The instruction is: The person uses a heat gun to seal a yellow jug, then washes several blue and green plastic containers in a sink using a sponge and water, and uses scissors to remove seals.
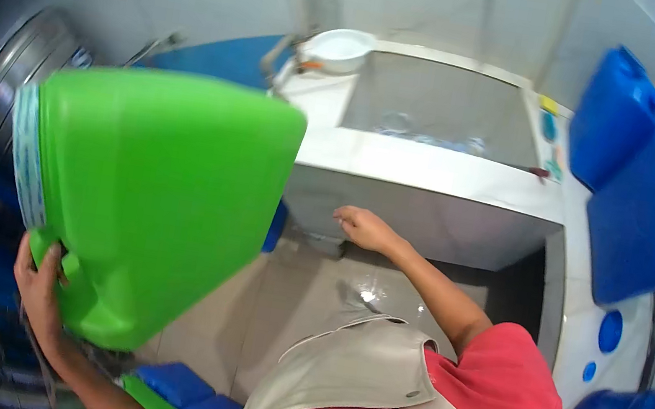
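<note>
A large green plastic jerrycan [166,180] fills the left of the view, tilted on its side, with a pale blue patterned band around one end. My left hand [42,276] grips it by the handle near its lower left corner. My right hand [365,228] holds nothing visible, its fingers loosely curled, in the air in front of the white-edged sink counter [434,170]. Behind that hand lies the tiled basin [444,101], with small clear items along its near side.
Blue jerrycans [650,214] stand on the right counter, near two blue caps [610,331]. A white bowl [339,51] sits at the basin's back left corner. Blue containers [177,384] lie at the lower left. The tiled floor [288,300] looks wet.
</note>
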A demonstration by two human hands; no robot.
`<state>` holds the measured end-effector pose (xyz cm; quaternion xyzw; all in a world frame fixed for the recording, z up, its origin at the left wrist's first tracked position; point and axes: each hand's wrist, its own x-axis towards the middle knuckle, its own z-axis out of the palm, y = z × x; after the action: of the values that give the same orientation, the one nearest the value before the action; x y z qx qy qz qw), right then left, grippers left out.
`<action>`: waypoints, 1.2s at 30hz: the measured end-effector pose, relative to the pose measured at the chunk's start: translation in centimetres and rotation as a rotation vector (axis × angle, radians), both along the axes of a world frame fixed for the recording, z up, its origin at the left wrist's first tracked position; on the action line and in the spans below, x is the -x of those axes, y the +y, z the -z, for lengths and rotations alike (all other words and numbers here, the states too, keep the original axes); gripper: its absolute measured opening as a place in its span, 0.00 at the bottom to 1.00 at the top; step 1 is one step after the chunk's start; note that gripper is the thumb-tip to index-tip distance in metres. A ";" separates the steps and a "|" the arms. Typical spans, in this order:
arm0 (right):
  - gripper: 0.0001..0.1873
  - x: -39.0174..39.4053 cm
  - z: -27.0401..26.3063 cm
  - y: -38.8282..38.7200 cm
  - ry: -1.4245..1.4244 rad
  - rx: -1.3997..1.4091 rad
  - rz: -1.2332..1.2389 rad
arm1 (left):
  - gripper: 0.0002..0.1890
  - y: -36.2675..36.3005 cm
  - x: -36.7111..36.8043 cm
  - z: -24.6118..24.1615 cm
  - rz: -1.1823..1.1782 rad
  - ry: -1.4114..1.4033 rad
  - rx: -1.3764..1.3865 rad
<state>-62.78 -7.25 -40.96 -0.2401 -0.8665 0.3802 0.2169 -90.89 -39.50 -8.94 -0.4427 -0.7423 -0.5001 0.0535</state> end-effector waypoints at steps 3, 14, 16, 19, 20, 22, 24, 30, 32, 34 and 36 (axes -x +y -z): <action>0.16 -9.4 -0.5 3.9 0.106 0.055 0.304 | 0.13 13.7 -2.0 -0.7 0.211 0.126 -0.069; 0.11 -27.9 -1.0 9.8 0.293 -0.066 1.133 | 0.19 56.9 -23.2 11.6 0.661 0.750 0.137; 0.11 -29.4 -2.2 11.5 0.284 -0.087 1.235 | 0.19 61.3 -25.4 16.3 0.789 0.766 0.105; 0.10 -33.3 -3.0 15.1 0.262 -0.160 1.413 | 0.19 65.3 -29.4 21.3 0.933 0.819 0.065; 0.09 -34.6 -2.3 16.1 0.241 -0.175 1.471 | 0.19 66.1 -30.6 22.9 0.989 0.826 0.068; 0.09 -37.1 -1.9 18.3 0.182 -0.195 1.542 | 0.18 66.9 -32.9 25.5 1.057 0.791 0.095; 0.09 -39.4 -1.8 21.1 0.121 -0.204 1.599 | 0.18 67.0 -35.1 27.4 1.117 0.755 0.135; 0.15 -42.7 -1.3 27.4 -0.301 0.112 1.520 | 0.21 64.4 -38.8 27.3 1.290 0.552 0.285; 0.15 -43.2 0.4 28.1 -0.466 0.060 1.550 | 0.21 64.7 -36.7 26.7 1.366 0.434 0.102; 0.15 -43.9 1.3 28.9 -0.611 -0.017 1.563 | 0.21 65.2 -33.1 25.7 1.406 0.330 -0.100; 0.16 -44.9 2.4 28.5 -0.636 -0.080 1.651 | 0.18 64.7 -29.2 25.4 1.255 0.653 0.028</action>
<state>-17.87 21.28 -43.37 -0.8755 -0.4486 -0.0129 0.1793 -61.67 25.22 -34.30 -0.9151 -0.2992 -0.2684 -0.0307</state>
